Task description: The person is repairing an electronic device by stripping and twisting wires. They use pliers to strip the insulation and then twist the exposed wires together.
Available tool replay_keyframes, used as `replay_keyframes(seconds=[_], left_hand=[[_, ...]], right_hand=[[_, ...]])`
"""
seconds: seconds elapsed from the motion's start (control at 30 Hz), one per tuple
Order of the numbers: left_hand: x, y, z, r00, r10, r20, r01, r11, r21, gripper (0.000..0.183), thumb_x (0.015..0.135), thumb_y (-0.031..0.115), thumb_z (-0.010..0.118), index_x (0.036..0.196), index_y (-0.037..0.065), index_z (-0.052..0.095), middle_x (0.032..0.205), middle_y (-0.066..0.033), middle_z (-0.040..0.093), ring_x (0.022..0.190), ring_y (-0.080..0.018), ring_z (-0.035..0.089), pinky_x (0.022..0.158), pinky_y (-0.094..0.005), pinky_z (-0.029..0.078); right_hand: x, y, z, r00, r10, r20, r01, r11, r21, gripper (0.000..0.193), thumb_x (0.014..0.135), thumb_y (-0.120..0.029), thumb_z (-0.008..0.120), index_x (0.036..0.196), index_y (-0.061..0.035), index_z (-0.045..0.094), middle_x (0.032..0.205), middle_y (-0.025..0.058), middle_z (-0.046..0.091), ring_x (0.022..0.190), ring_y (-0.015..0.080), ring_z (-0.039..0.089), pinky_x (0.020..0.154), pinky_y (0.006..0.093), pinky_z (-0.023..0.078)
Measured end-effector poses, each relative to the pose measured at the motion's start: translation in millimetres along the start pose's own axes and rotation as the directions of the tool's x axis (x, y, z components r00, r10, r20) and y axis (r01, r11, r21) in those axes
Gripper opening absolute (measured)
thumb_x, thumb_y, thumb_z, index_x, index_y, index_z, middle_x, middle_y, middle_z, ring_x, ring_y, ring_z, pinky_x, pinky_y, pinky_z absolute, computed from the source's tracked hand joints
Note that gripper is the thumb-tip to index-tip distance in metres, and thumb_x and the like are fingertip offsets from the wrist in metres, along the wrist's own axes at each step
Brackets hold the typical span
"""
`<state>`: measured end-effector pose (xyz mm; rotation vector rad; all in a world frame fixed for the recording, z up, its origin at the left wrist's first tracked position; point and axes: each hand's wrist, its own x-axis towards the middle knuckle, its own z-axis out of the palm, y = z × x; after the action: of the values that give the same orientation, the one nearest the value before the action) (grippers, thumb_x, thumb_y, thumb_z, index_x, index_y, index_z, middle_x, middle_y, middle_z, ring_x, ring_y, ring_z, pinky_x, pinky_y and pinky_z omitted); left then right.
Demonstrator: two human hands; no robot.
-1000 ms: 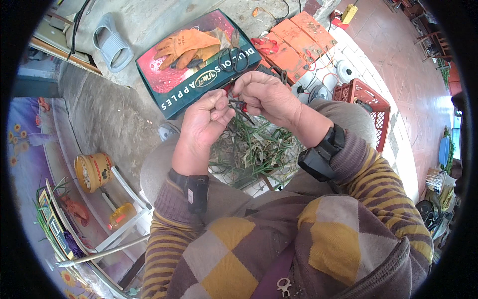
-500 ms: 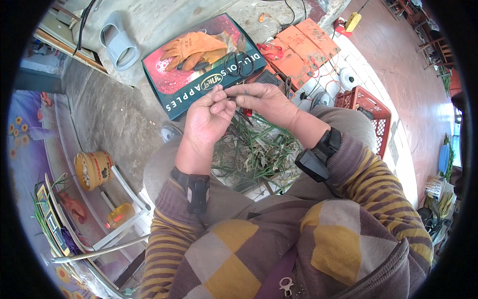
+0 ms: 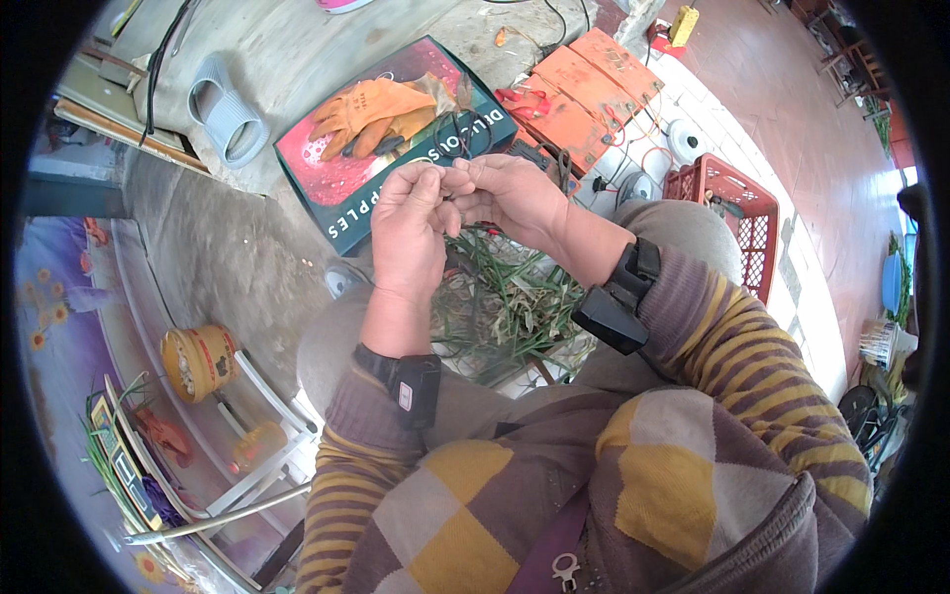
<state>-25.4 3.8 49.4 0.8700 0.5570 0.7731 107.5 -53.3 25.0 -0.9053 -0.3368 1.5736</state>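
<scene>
Concrete floor underfoot, rough and grey, w/ a tiled patch off to the person's right. They sit low, knees apart, a heap of green stalks on the ground between the legs.

Both hands are raised over that heap, close together, fingertips meeting. Left hand has its grip pinched shut, thumb against forefinger, on a thin dark strand that's too small to make out properly; could be wire or a stem, can't tell. Right hand is closed on the same strand from the other side, fingers curled in, just touching the left. A black band sits on each wrist.

Just beyond the hands lies a flat cardboard box, dark green edge w/ a red fruit picture on top. A pair of orange gloves lies on it, and a loop of black wire near its right end. To the right of the box are orange flat panels w/ thin wires trailing, then a red plastic crate beside the right knee.

Far left at the top, a grey sandal on the concrete. Lower left, a small yellow pot and a white folding frame on a flowered purple mat.
</scene>
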Motion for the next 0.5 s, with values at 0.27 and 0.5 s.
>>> replay_keyframes(seconds=[0.27,0.5], left_hand=[[11.9,1.8,-15.9,0.990,-0.134,0.043,0.141,0.933,-0.331,0.011,0.091,0.011,0.048,0.093,0.002,0.055,0.072,-0.0037,0.056,0.074,-0.0168,0.058,0.060,-0.0277,0.046],[14.0,-0.8,-8.7,0.954,-0.289,-0.079,0.221,0.857,-0.465,0.011,0.088,0.007,0.049,0.095,0.002,0.055,0.068,-0.0031,0.052,0.069,-0.0176,0.055,0.062,-0.0284,0.044]], right_hand=[[1.2,4.5,6.7,0.993,-0.078,0.094,0.044,0.946,0.322,0.021,0.095,-0.020,0.045,0.102,-0.0055,0.057,0.087,0.0021,0.062,0.080,0.0123,0.059,0.073,0.0264,0.047],[-6.8,-6.7,15.2,0.984,-0.029,0.178,-0.051,0.902,0.429,0.029,0.093,-0.016,0.047,0.119,-0.0019,0.048,0.084,0.0008,0.058,0.073,0.0088,0.053,0.069,0.0233,0.047]])
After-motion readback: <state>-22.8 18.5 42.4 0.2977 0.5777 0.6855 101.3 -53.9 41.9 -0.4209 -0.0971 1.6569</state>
